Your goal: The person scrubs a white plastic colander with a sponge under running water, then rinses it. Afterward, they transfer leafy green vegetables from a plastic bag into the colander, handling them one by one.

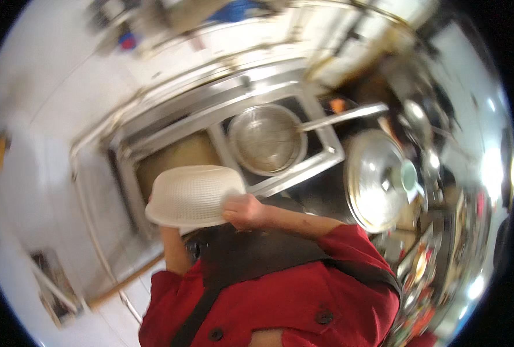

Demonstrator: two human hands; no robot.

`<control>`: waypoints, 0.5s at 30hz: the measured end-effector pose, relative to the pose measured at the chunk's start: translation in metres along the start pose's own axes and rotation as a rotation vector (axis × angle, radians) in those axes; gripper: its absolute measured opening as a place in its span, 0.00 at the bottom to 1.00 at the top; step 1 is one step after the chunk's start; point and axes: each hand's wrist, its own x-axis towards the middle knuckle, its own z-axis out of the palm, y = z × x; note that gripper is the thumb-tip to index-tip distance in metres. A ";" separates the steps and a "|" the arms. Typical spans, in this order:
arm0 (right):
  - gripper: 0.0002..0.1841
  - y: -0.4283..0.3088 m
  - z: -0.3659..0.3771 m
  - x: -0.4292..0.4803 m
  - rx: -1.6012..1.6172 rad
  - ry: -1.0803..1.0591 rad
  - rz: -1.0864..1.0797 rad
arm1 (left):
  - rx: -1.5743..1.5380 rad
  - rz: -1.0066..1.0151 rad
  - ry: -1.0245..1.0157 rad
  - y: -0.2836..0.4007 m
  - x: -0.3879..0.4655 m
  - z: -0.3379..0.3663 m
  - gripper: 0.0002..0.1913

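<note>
A white plastic mesh basket point(198, 195) is held up in front of my apron, tilted so that its ribbed side shows. My right hand point(244, 211) grips the rim at its right end. At the other end my left hand point(169, 230) supports it, with the fingers mostly hidden behind the basket. Beyond it is a steel sink unit point(217, 147), whose left basin point(176, 154) holds cloudy, yellowish liquid. A round wire strainer point(268, 139) rests over the right basin, its long handle point(348, 117) pointing right. The basket's inside is out of sight.
A large metal lid point(372, 182) lies to the right, with a pale green cup point(406, 175) by it. Blurred ladles point(417, 117) are farther right. A white tiled wall point(66, 73) and pipes run behind the sink. Shelves with blurred goods point(422, 269) stand at lower right.
</note>
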 end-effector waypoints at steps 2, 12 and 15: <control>0.09 0.018 -0.034 0.000 -0.106 0.067 0.151 | 0.409 -0.012 -0.035 0.000 0.025 0.022 0.18; 0.11 -0.029 -0.131 -0.068 -0.223 0.481 0.410 | -0.765 -0.817 -0.187 -0.040 0.042 -0.007 0.24; 0.12 -0.068 -0.134 -0.090 -0.004 0.210 0.362 | 0.532 -0.357 -0.305 -0.105 0.038 0.099 0.24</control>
